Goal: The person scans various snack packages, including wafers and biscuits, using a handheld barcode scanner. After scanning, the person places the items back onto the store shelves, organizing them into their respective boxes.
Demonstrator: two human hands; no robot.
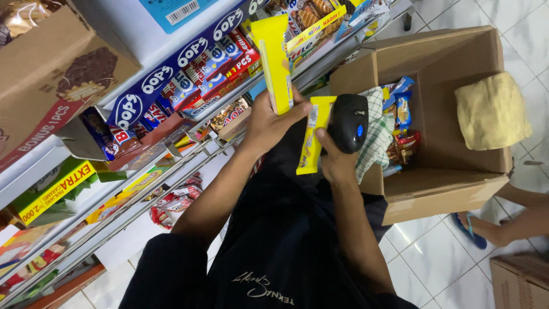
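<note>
We see first the tiered shelf rack running up the left side, its rails crowded with snack packets; a row of blue display boxes sits along one tier, and a big brown carton leans at the top left corner. Next in size is the open cardboard box on the white tiled floor to the right, its flaps standing up. Inside it lie a checked cloth and a clutch of small wrapped snacks, and a yellowish rag hangs over its far wall. Beyond the box a foot in a blue sandal belongs to someone else (only the leg shows).

Between rack and box, our left hand is closed around a long yellow wrapped bar, held upright just in front of the shelf edge. Our right hand grips a black handheld scanner, and its thumb also pins a second yellow bar beside the scanner; this bar hangs just below and right of the first. The two bars are near each other; we cannot tell whether they touch.
</note>
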